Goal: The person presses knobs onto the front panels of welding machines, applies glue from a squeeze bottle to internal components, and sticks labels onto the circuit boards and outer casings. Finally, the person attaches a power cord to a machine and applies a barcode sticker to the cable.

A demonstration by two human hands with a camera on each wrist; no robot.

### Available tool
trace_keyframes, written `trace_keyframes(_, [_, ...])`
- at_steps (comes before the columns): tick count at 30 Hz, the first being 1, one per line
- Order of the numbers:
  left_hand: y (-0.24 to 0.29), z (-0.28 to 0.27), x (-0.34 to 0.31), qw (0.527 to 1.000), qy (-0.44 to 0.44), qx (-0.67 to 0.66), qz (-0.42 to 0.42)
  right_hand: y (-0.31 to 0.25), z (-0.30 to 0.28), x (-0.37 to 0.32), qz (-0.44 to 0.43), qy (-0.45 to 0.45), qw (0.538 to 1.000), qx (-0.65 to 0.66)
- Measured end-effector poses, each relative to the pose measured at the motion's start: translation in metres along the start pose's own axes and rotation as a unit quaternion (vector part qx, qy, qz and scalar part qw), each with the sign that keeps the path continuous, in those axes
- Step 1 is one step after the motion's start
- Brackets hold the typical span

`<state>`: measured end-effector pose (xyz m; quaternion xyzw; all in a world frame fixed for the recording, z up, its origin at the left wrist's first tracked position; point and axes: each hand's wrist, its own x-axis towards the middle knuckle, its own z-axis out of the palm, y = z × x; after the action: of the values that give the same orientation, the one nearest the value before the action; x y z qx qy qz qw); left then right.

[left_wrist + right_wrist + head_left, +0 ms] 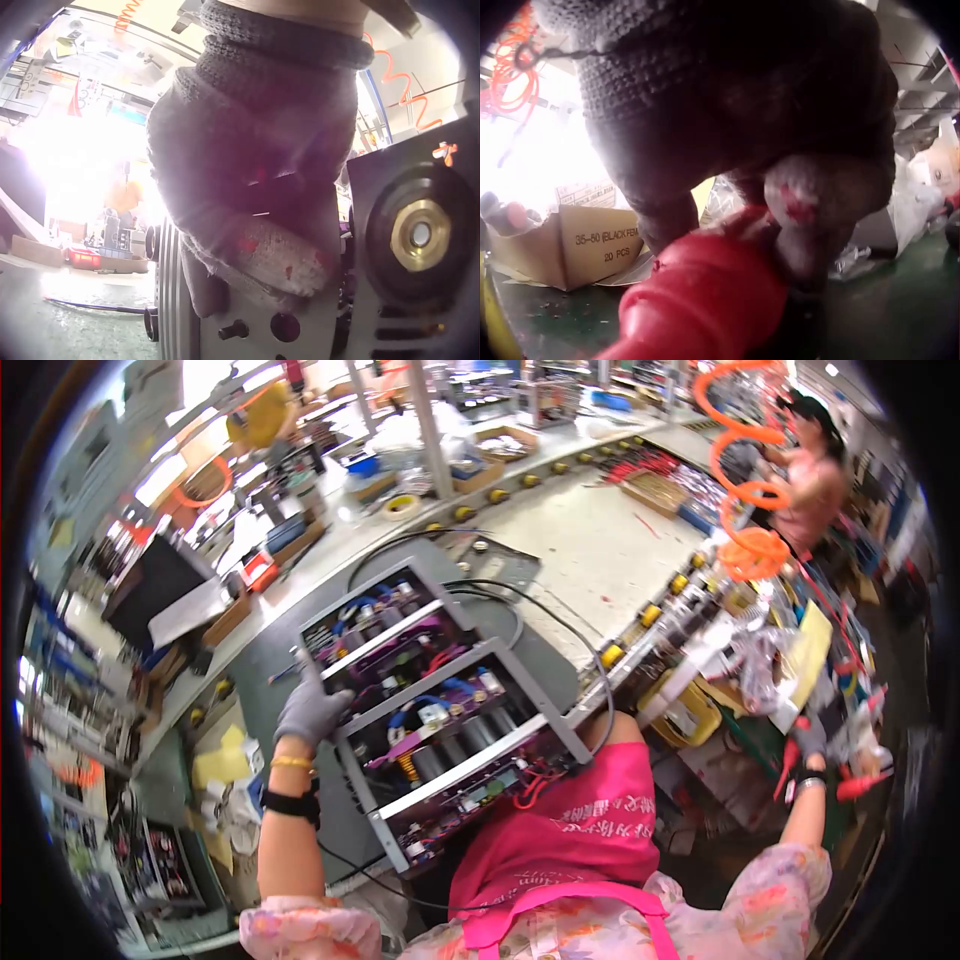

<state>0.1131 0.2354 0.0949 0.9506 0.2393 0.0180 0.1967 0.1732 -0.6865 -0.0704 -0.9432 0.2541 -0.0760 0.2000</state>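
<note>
The person's pink apron meets the near edge of the green tabletop. Just beyond it, at the tabletop's near right corner, lies the near chassis, its open top showing coils, dark cylinders and red wires. The gloved left hand lies at the chassis' left side, where it meets the far chassis. In the left wrist view its fingers are bent against a grey panel; whether they grip it, or merely rest there, cannot be told. A black cable arches over the tabletop's right edge.

Well apart to the right, the gloved right hand pinches a red tool, fingers on one side and thumb apparently on the other; its exact kind is unclear. Under it spreads a cluttered green surface with a printed cardboard box. Farther off hang an orange hose and, behind it, another person.

Handling the tool well probably calls for a firm hold on its thick part, a path clear of the arching cable, and a left hand that steadies the metal frame without touching the exposed parts.
</note>
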Motion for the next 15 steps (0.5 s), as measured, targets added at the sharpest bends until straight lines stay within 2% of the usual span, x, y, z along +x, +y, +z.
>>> trace_keyframes(1, [0.007,-0.003,-0.006,1.0,0.002,0.015,-0.016,-0.016,-0.008,-0.012,0.024,0.016,0.999,-0.03])
trace_keyframes(3, [0.02,-0.008,-0.018,0.998,0.002,0.047,-0.048,-0.095,-0.054,-0.059,0.02,-0.004,0.995,-0.1])
trace_keyframes(4, [0.011,-0.004,-0.021,1.0,0.022,0.009,-0.015,-0.088,-0.063,-0.057,-0.062,-0.008,0.997,-0.044])
trace_keyframes(5, [0.0,0.003,-0.022,0.999,0.042,-0.031,-0.002,-0.13,-0.085,-0.08,-0.115,-0.071,0.988,0.074])
trace_keyframes(6, [-0.011,0.01,-0.024,0.996,0.059,-0.066,0.014,-0.172,-0.11,-0.108,-0.186,-0.06,0.972,0.129])
trace_keyframes(7, [-0.017,0.015,-0.03,0.986,0.092,-0.132,0.03,-0.212,-0.128,-0.127,-0.233,-0.122,0.929,0.261])
trace_keyframes(8, [-0.02,0.02,-0.037,0.971,0.124,-0.197,0.047,-0.236,-0.131,-0.133,-0.298,-0.076,0.9,0.309])
trace_keyframes(9, [-0.03,0.031,-0.042,0.958,0.153,-0.238,0.051,-0.267,-0.132,-0.144,-0.337,0.012,0.886,0.319])
trace_keyframes(10, [-0.039,0.043,-0.046,0.942,0.182,-0.277,0.058,-0.315,-0.139,-0.167,-0.313,-0.017,0.854,0.415])
trace_keyframes(12, [-0.063,0.075,-0.046,0.92,0.237,-0.308,0.047,-0.346,-0.134,-0.133,-0.343,-0.158,0.74,0.557])
trace_keyframes(13, [-0.04,0.056,-0.069,0.92,0.123,-0.37,-0.041,-0.375,-0.128,-0.126,-0.335,-0.192,0.713,0.586])
trace_keyframes(15, [-0.046,0.066,-0.085,0.945,0.114,-0.305,-0.039,-0.45,-0.096,-0.116,-0.3,-0.216,0.707,0.603])
